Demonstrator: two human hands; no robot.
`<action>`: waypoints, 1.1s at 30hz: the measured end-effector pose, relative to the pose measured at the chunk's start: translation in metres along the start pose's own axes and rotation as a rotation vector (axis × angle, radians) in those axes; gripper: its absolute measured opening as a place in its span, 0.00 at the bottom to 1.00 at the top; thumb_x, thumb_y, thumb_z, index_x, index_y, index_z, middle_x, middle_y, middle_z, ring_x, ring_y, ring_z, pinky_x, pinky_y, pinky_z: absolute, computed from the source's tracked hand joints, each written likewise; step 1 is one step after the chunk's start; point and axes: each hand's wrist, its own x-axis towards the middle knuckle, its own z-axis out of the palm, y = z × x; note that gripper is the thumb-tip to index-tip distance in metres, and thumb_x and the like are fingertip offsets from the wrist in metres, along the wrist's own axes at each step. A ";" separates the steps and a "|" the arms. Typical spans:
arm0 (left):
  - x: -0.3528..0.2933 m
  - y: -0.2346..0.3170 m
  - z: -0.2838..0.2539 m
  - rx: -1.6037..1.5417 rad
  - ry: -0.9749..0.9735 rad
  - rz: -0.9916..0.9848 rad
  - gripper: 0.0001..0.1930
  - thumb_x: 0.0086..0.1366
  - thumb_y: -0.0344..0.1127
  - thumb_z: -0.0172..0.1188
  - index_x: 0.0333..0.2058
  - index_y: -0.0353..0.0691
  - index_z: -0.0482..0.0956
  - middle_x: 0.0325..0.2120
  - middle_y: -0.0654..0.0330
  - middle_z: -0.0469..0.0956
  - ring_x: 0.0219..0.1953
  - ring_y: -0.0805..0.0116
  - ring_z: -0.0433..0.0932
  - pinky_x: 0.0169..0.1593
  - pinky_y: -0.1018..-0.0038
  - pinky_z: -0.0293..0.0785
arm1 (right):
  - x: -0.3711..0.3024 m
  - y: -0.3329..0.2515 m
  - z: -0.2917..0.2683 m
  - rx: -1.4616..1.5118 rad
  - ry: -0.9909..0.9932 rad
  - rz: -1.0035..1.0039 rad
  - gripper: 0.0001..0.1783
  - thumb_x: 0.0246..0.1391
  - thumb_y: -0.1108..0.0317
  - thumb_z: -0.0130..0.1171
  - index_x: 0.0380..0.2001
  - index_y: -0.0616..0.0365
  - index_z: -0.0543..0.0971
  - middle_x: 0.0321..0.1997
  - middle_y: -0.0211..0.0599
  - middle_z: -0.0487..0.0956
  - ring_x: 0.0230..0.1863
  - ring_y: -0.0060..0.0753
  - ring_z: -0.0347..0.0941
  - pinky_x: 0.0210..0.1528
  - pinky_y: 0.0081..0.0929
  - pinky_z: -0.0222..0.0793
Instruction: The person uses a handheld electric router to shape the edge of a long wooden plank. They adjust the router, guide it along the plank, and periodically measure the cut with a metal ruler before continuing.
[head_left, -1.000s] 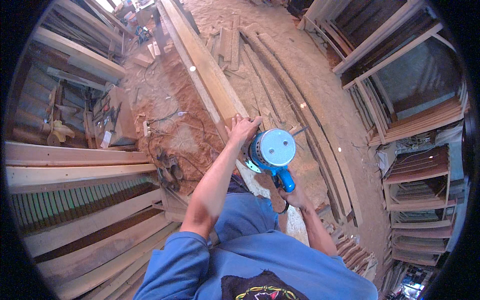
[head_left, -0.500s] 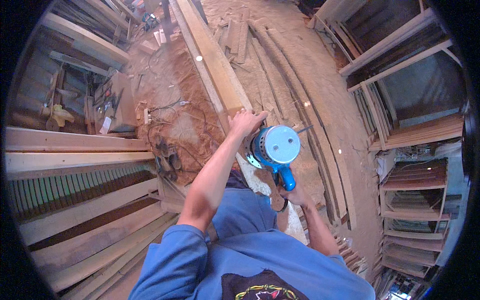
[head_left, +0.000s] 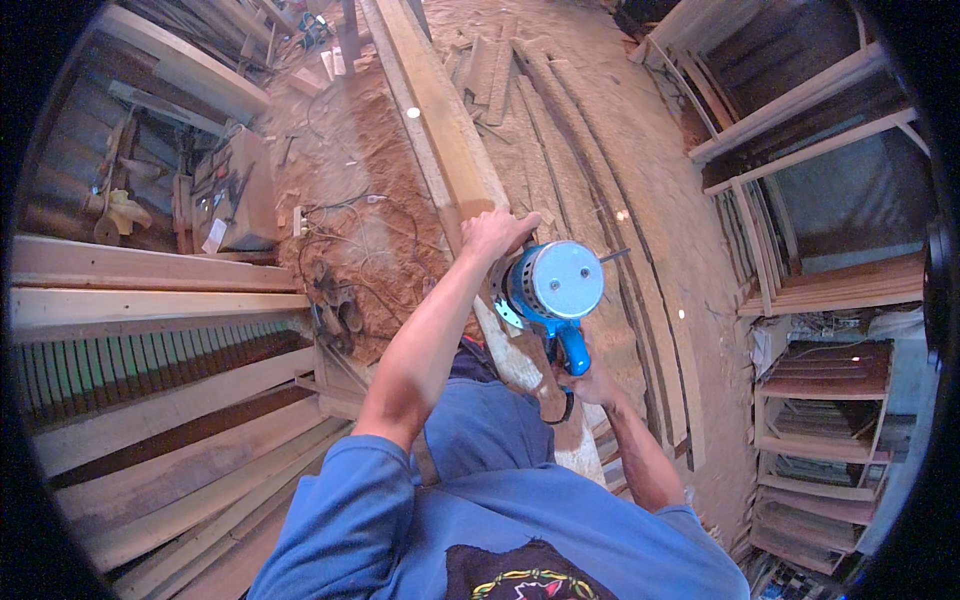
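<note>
Blue plastic and bare aluminium on that power tool [head_left: 552,290]: round silvery top cap, blue body, stubby blue handle sticking back toward the person. It sits on the long pale plank [head_left: 440,130], which runs away up the frame over a floor [head_left: 370,170] thick with reddish sawdust.

The right hand [head_left: 590,380] has its fingers wrapped around the handle. The left hand [head_left: 497,233] is just ahead of the motor housing, fingers curled down against the plank edge and the front of the tool; can't tell whether it's gripping a knob or only pressing the wood.

Stuff that worries me: that left hand is really close to whatever is cutting underneath, so a kick or a slip on the dusty surface could pull it in. Loose cables [head_left: 330,225] snake through the sawdust right beside the plank, easy to snag or trip on. The rough offcut boards [head_left: 560,110] lying beside it look like ankle-rollers too.
</note>
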 end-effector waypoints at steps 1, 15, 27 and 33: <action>0.002 0.000 -0.002 0.008 -0.011 -0.003 0.44 0.61 0.72 0.48 0.57 0.35 0.80 0.52 0.37 0.80 0.58 0.41 0.78 0.64 0.51 0.68 | 0.002 -0.002 0.000 -0.001 0.000 0.001 0.61 0.43 0.78 0.67 0.75 0.59 0.41 0.38 0.30 0.74 0.38 0.26 0.74 0.44 0.27 0.73; 0.028 -0.004 -0.027 -0.071 -0.154 -0.037 0.45 0.61 0.73 0.48 0.58 0.37 0.79 0.55 0.40 0.79 0.60 0.43 0.77 0.63 0.53 0.70 | 0.027 -0.029 -0.001 -0.063 0.010 0.071 0.64 0.40 0.76 0.70 0.76 0.52 0.44 0.53 0.32 0.71 0.51 0.29 0.70 0.56 0.32 0.70; 0.086 -0.129 0.009 -0.211 0.433 -0.020 0.33 0.66 0.39 0.49 0.70 0.42 0.64 0.69 0.49 0.64 0.74 0.45 0.55 0.75 0.47 0.44 | 0.067 -0.047 -0.002 0.081 0.017 0.053 0.61 0.38 0.73 0.70 0.75 0.52 0.48 0.44 0.30 0.71 0.42 0.27 0.71 0.46 0.30 0.72; 0.076 -0.139 0.003 -0.011 0.268 0.095 0.37 0.65 0.34 0.48 0.74 0.50 0.56 0.74 0.64 0.57 0.77 0.48 0.47 0.74 0.34 0.33 | 0.088 -0.066 -0.002 0.073 -0.014 0.119 0.58 0.40 0.87 0.65 0.71 0.53 0.45 0.58 0.43 0.73 0.56 0.36 0.75 0.55 0.37 0.75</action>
